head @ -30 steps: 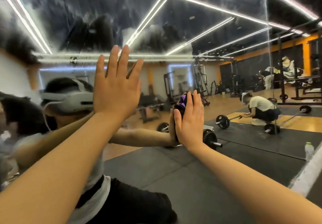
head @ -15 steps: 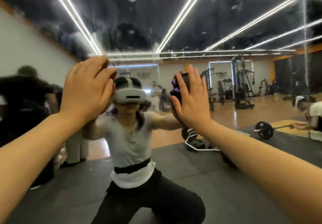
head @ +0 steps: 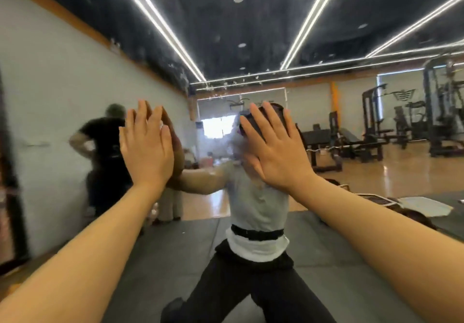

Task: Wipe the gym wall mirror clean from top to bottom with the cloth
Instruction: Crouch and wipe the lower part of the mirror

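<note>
in the head view the right hand (head: 273,146) is pressing a dark purple cloth (head: 251,123) flat against the mirror (head: 326,33), fingers straight and spread. the left hand (head: 147,146) is bracing on the glass, flat, holding nothing. the cloth is looking soft and light, best pinned under the palm. compared with half a second ago, the view is sitting further left and the cloth is covering the reflected headset.

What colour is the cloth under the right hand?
Dark purple cloth, seen in the head view.
</note>
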